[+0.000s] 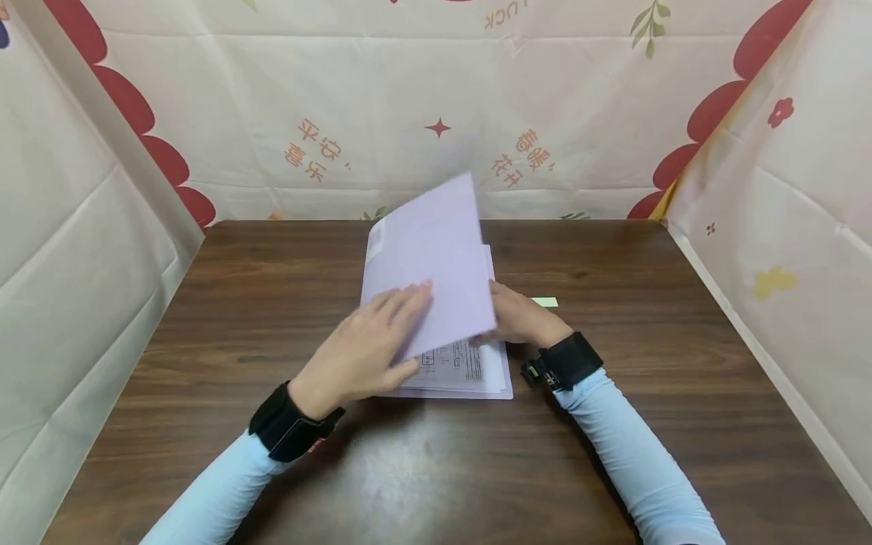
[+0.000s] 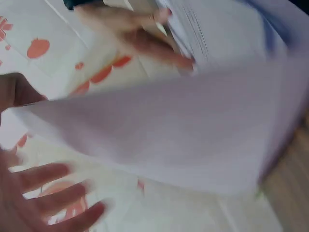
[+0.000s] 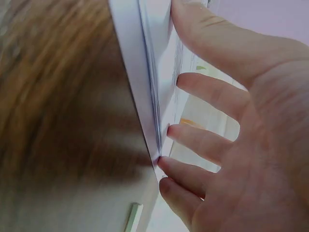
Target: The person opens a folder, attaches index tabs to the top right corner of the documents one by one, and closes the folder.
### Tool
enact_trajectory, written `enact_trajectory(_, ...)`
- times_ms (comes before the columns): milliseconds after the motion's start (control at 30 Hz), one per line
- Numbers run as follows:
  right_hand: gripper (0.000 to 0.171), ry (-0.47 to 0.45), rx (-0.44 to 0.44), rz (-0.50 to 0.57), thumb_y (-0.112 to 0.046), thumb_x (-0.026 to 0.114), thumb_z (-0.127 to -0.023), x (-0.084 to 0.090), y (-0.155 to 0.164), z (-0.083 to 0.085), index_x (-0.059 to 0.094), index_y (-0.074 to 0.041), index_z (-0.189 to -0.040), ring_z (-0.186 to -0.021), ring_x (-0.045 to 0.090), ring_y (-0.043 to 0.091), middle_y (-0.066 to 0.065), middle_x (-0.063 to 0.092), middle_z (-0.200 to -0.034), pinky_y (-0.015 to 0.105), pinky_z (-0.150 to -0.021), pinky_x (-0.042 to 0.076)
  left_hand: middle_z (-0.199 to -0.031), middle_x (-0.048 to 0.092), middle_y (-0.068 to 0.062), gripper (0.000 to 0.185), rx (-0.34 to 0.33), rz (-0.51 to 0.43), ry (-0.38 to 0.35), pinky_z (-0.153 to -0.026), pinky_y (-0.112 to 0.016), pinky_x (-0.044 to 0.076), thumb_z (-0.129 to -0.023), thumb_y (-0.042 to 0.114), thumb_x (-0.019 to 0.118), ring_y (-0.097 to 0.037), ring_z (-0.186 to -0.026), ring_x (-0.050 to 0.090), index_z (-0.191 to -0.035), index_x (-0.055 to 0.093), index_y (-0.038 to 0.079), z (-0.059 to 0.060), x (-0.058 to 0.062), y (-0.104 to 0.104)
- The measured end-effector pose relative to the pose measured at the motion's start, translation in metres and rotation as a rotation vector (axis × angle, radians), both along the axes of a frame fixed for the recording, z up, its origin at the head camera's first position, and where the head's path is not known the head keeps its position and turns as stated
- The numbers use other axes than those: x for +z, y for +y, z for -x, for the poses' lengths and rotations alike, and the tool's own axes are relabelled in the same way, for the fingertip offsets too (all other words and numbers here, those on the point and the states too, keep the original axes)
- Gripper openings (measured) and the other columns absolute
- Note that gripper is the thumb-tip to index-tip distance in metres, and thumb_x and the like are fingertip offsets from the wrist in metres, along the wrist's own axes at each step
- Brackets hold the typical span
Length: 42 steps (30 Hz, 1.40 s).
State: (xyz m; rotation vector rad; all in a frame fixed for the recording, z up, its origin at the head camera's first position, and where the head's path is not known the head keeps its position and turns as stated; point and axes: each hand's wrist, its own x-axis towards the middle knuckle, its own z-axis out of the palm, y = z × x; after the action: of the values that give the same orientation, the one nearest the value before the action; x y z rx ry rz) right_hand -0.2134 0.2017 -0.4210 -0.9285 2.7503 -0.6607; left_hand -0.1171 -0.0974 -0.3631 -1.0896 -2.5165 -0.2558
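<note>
A lilac folder [image 1: 429, 257] lies on the table with its front cover raised and slanted. My left hand [image 1: 364, 348] holds that cover near its lower left edge, fingers over the outer face and thumb beneath. Printed sheets [image 1: 453, 367] show in the gap under the cover. At the folder's right side is my right hand [image 1: 523, 316], partly behind the cover. In the right wrist view, its fingertips touch the edge of the paper stack [image 3: 161, 72] and its thumb lies on top, with the fingers fairly straight. The left wrist view is blurred.
A small pale green strip [image 1: 545, 301] lies on the brown wooden table [image 1: 272, 303], just beyond the right wrist. Printed white cloth [image 1: 436, 91] hangs at the back and along both sides. Each wrist wears a black band [image 1: 572, 359].
</note>
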Motion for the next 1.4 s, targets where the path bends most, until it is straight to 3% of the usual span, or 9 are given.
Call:
enact_trajectory(133,0.082,-0.087,-0.097,-0.171,-0.041,0.091,-0.077,0.007,-0.007,0.003,0.058,-0.015,-0.148,-0.156,0.027,0.043,0.019,0.033,-0.167,0.062,-0.121,0.032,-0.163,0.036,-0.025,0.104,-0.011,-0.159,0.282,-0.112,-0.064,0.041,-0.084,0.032,0.068,-0.049,-0.147,0.040,-0.167,0.007,0.011,-0.007,0.009,-0.030)
enact_trajectory(267,0.083,-0.120,-0.113,-0.190,-0.041,0.090,-0.077,0.009,-0.009,0.001,0.057,-0.018,-0.149,-0.158,0.024,0.043,0.017,0.030,-0.169,0.062,-0.122,0.030,-0.171,0.022,-0.019,0.096,0.048,-0.311,0.550,-0.119,-0.069,0.028,-0.092,0.044,0.061,-0.048,-0.155,0.026,-0.167,0.004,0.025,-0.015,0.016,-0.059)
enact_trajectory(367,0.083,-0.118,-0.106,-0.187,-0.042,0.089,-0.078,0.009,-0.007,-0.003,0.057,-0.017,-0.149,-0.157,0.023,0.044,0.019,0.030,-0.169,0.063,-0.122,0.030,-0.174,0.015,-0.005,0.080,0.164,-0.283,0.703,-0.122,-0.069,0.021,-0.094,0.052,0.055,-0.040,-0.160,0.015,-0.164,0.021,0.033,-0.024,0.014,-0.080)
enact_trajectory(467,0.083,-0.113,-0.104,-0.187,-0.043,0.089,-0.078,0.010,-0.005,-0.005,0.056,-0.017,-0.150,-0.157,0.022,0.045,0.019,0.029,-0.169,0.064,-0.121,0.029,-0.172,0.026,0.001,0.065,0.251,-0.177,0.732,-0.127,-0.063,0.013,-0.091,0.048,0.055,-0.033,-0.162,0.008,-0.154,0.047,0.031,-0.033,0.010,-0.099)
enact_trajectory(600,0.084,-0.109,-0.118,-0.193,-0.043,0.089,-0.078,0.011,-0.001,-0.005,0.056,-0.017,-0.150,-0.158,0.022,0.044,0.018,0.029,-0.169,0.065,-0.122,0.028,-0.162,0.046,-0.004,0.048,0.343,-0.067,0.583,-0.123,-0.073,0.006,-0.088,0.043,0.056,-0.039,-0.160,0.016,-0.124,0.074,0.016,-0.043,0.005,-0.120)
enact_trajectory(800,0.084,-0.125,-0.128,-0.178,-0.044,0.088,-0.078,0.011,0.000,-0.006,0.055,-0.018,-0.151,-0.158,0.020,0.044,0.017,0.028,-0.170,0.066,-0.121,0.027,-0.150,0.057,-0.017,0.045,0.448,0.075,0.378,-0.093,-0.097,0.005,-0.090,0.045,0.054,-0.062,-0.151,0.020,-0.099,0.077,0.007,-0.048,-0.011,-0.142)
enact_trajectory(1033,0.084,-0.156,-0.148,-0.167,-0.046,0.087,-0.079,0.005,0.004,-0.007,0.053,-0.020,-0.152,-0.159,0.017,0.043,0.014,0.025,-0.172,0.067,-0.122,0.025,-0.131,0.065,-0.030,0.047,0.517,0.152,-0.363,-0.098,-0.075,0.045,-0.088,0.036,0.081,-0.053,-0.119,0.061,-0.119,0.072,0.002,-0.036,-0.033,-0.155)
enact_trajectory(1100,0.084,-0.158,-0.153,-0.166,-0.045,0.087,-0.080,0.004,0.006,-0.008,0.053,-0.020,-0.152,-0.160,0.016,0.043,0.014,0.025,-0.172,0.067,-0.122,0.024,-0.124,0.067,-0.030,0.048,0.505,0.150,-0.483,-0.089,-0.065,0.054,-0.090,0.033,0.079,-0.047,-0.106,0.068,-0.123,0.068,0.000,-0.032,-0.035,-0.156)
enact_trajectory(1400,0.083,-0.129,-0.147,-0.146,-0.042,0.088,-0.080,0.006,0.002,-0.011,0.054,-0.017,-0.151,-0.159,0.018,0.043,0.018,0.026,-0.170,0.064,-0.123,0.026,-0.139,0.050,-0.036,0.056,0.526,0.227,-0.560,-0.076,-0.060,0.058,-0.091,0.038,0.077,-0.046,-0.096,0.062,-0.128,0.062,-0.001,-0.019,-0.012,-0.126)
